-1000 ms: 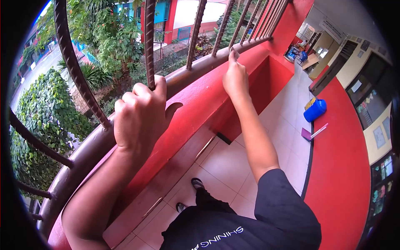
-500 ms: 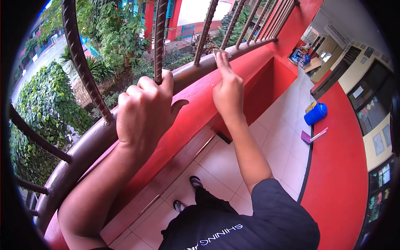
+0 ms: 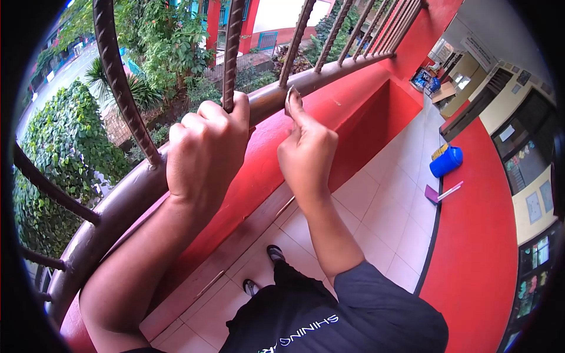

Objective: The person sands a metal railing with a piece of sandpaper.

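My left hand (image 3: 206, 150) is wrapped round the brown metal rail (image 3: 132, 191), right where a twisted upright bar (image 3: 232, 53) meets it. Farther along, my right hand (image 3: 309, 150) is beside the rail with its fingers pressed together. A small, thin, light-coloured piece (image 3: 291, 93) shows at its fingertips, close to the rail's near side; what it is cannot be made out. Several more twisted bars rise from the rail.
Below the rail runs a red wall (image 3: 353, 123) with a ledge. A blue container (image 3: 446, 162) and a purple dustpan (image 3: 433, 195) are at the right on the tiled floor (image 3: 376, 206). Leafy plants (image 3: 65, 147) grow beyond the bars.
My right hand has moved back along the rail, nearer to my left hand, and its fingers are more bent. My left hand keeps its hold on the rail.
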The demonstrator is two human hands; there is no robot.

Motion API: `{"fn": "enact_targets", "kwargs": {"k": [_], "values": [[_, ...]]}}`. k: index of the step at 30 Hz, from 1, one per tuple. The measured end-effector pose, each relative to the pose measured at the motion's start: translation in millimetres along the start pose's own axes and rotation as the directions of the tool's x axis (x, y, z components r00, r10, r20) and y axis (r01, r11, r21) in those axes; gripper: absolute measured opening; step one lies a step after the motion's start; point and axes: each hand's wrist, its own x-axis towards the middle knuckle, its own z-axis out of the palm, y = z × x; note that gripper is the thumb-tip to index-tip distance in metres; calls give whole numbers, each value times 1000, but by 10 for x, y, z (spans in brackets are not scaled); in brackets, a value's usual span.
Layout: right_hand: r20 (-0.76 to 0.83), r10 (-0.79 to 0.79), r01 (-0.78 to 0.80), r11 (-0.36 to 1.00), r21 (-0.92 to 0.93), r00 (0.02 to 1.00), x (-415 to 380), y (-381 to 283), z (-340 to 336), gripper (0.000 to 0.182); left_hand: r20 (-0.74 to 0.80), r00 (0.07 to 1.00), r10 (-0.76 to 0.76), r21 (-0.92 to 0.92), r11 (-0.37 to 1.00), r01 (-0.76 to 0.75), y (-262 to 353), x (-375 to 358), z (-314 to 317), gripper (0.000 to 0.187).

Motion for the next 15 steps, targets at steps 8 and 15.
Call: {"fn": "enact_targets", "kwargs": {"k": [8,15], "values": [[-66,-154,141,975,-169,986,44,-31,136,68,-27,1000,-7,11,1000,7,-24,-4,7,40],[-85,-298,281,945,-169,951,49,80,148,71,-197,980,-9,26,1000,14,-2,7,64,11]]}}
